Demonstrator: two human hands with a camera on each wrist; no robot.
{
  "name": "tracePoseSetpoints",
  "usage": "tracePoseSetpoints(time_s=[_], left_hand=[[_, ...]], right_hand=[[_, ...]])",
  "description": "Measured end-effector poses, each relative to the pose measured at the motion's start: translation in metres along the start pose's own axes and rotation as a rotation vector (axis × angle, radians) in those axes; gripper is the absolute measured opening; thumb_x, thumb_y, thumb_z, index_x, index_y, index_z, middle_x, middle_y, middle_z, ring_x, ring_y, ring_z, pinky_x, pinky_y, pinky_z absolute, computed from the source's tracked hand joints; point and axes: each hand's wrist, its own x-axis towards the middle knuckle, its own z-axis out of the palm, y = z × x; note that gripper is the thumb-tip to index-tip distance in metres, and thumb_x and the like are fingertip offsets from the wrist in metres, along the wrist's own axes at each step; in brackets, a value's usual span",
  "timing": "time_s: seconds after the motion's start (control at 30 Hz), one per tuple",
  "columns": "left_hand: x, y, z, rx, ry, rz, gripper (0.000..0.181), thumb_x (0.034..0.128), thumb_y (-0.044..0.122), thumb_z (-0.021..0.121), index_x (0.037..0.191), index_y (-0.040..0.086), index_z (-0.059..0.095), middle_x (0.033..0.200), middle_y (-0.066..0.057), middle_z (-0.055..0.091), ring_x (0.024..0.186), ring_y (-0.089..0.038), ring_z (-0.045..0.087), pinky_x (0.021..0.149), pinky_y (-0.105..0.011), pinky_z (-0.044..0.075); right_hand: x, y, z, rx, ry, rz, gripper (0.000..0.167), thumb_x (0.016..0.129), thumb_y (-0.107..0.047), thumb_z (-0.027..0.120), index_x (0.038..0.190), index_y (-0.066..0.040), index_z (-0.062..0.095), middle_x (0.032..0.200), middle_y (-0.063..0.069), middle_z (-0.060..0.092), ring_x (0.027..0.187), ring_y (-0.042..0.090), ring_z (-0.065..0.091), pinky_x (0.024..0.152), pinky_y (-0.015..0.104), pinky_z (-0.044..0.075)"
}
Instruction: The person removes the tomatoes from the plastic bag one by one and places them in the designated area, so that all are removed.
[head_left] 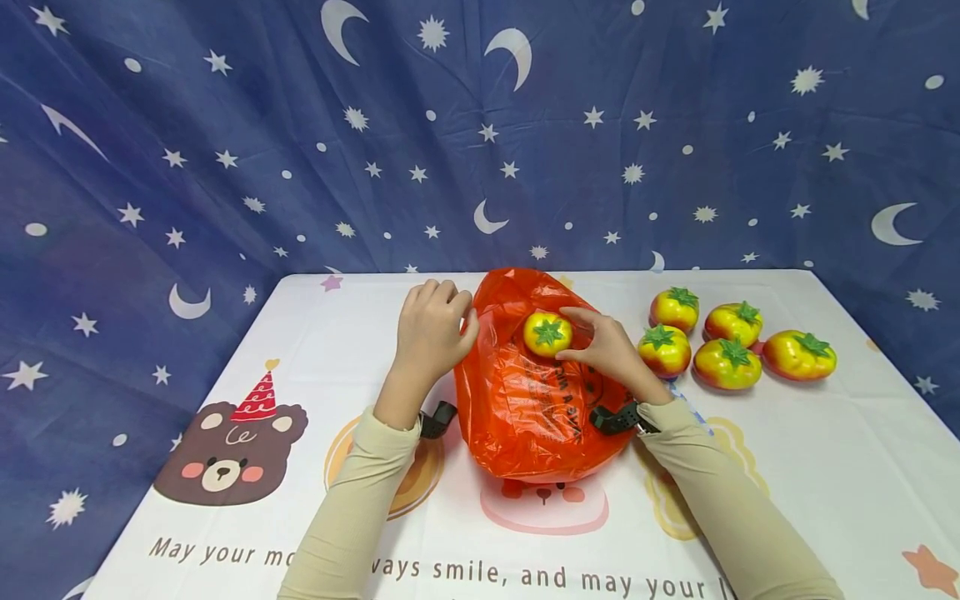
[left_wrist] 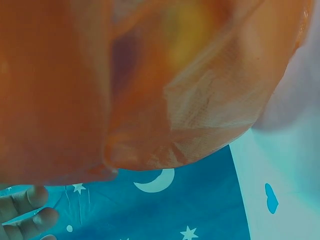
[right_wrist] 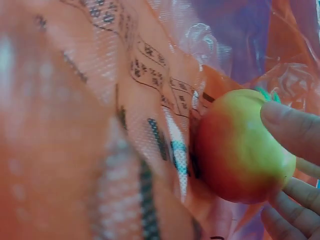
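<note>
A red plastic bag (head_left: 517, 417) with dark print stands with its mouth upward at the middle of the table. At its mouth is a yellow-red toy tomato (head_left: 547, 333) with a green star-shaped top. My right hand (head_left: 611, 350) pinches this tomato from the right; in the right wrist view the thumb (right_wrist: 290, 130) lies on it near the leaves and the fingers are beneath. My left hand (head_left: 435, 325) is at the bag's left rim with fingers bent. Its fingertips (left_wrist: 45, 217) show past the bag in the left wrist view; whether it grips the plastic is unclear.
Several more toy tomatoes (head_left: 727, 362) lie grouped to the right of the bag. The table has a white printed cloth (head_left: 225, 558) with a bear and lettering. A blue curtain (head_left: 420, 200) with moons and stars hangs behind and at the left.
</note>
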Motion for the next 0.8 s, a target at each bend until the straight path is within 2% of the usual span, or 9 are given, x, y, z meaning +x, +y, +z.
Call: tracePoseSetpoints(time_s=[0.33,0.8], left_hand=[[0.0000,0.0011,-0.0002,-0.001,0.003,0.003,0.013,0.0804,0.014,0.059,0.069,0.008,0.059,0.071,-0.006,0.056,0.070,-0.025,0.052,0.073,-0.039,0.046],[-0.0007,0.0007,0.0020,0.005,-0.014,0.000,0.013,0.0805,0.014,0.059,0.070,0.008,0.058,0.072,-0.006,0.055,0.070,-0.026,0.053,0.075,-0.039,0.046]], right_hand=[[0.0016,0.0038,0.0049,-0.049,0.030,0.010,0.068,0.068,-0.007,0.081,0.129,0.004,0.051,0.129,0.023,0.056,0.117,0.039,0.054,0.099,0.050,0.043],[0.0015,0.0096,0.0087,-0.027,0.049,0.003,0.065,0.070,-0.003,0.078,0.129,0.004,0.052,0.129,0.023,0.057,0.120,0.038,0.054,0.100,0.049,0.042]])
